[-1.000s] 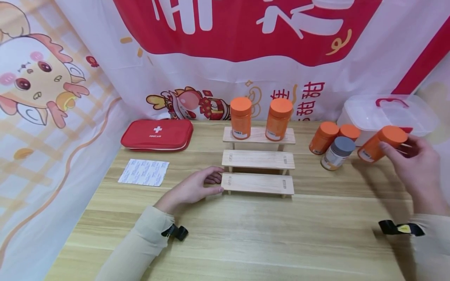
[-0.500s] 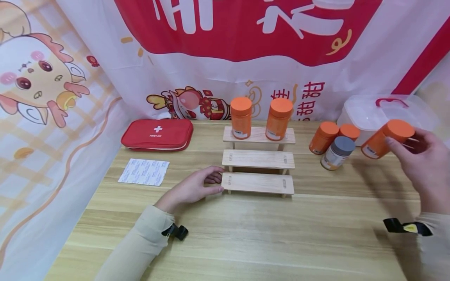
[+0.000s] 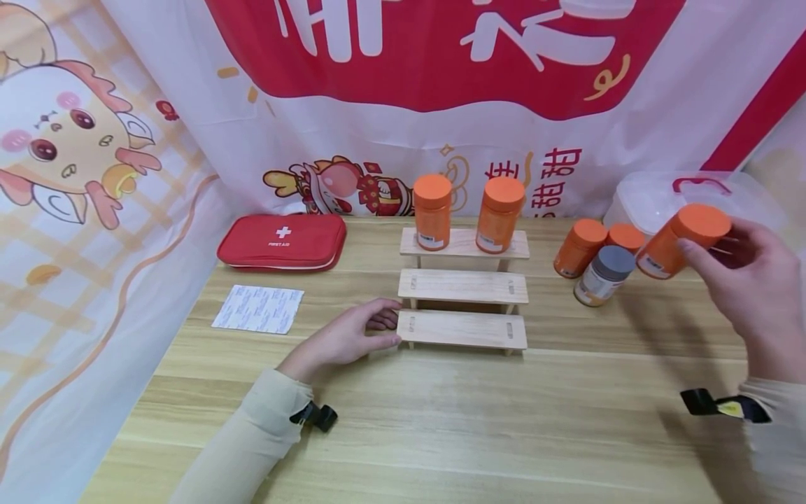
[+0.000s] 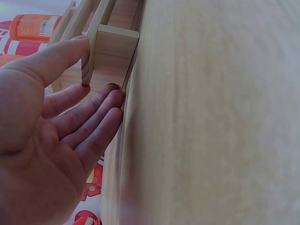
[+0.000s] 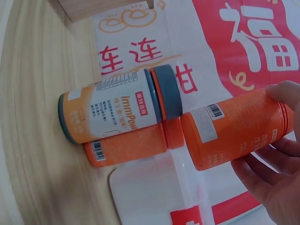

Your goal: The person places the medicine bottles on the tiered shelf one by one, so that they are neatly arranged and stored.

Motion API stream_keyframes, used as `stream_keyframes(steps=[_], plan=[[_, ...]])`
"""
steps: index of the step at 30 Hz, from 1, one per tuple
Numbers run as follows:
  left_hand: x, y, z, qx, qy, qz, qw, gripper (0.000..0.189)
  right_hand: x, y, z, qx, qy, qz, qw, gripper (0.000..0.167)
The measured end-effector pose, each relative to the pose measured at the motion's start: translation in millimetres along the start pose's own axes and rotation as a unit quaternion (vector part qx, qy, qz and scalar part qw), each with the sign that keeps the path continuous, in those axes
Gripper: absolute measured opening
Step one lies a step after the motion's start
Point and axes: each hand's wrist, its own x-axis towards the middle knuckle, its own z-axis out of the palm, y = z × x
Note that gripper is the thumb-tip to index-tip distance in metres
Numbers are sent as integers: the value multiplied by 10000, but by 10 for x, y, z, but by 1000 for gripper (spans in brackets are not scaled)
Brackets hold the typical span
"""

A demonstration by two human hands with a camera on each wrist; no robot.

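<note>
In the head view my right hand (image 3: 752, 283) grips an orange supplement bottle (image 3: 667, 248) near its lid, thumb on the near side. The bottle hangs tilted above the table, its base toward the left. My left hand (image 3: 352, 334) is at the left end of a three-step wooden display stand (image 3: 462, 327). In the left wrist view the thumb (image 4: 75, 44) and index finger touch opposite edges of the lowest board (image 4: 91, 56), pinching it; the other fingers reach below. Two orange bottles (image 3: 432, 213) stand upright on the top step; the lower two steps bear nothing.
A grey-capped bottle (image 3: 604, 276) and two orange bottles (image 3: 579, 246) stand on the table left of the held bottle. Behind them is a clear plastic box (image 3: 648, 192). A red first-aid pouch (image 3: 281, 241) and a printed white packet (image 3: 258, 309) lie at left.
The right hand has raised the orange bottle off the table, first drifting right, then coming back left. The left hand and the stand have not visibly moved.
</note>
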Motion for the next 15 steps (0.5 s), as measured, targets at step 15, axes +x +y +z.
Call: stream_keyframes(steps=[15], plan=[[-2, 8, 2, 0, -3, -15, 10000, 58, -65, -250, -40, 290, -17, -540, 9981, 65]])
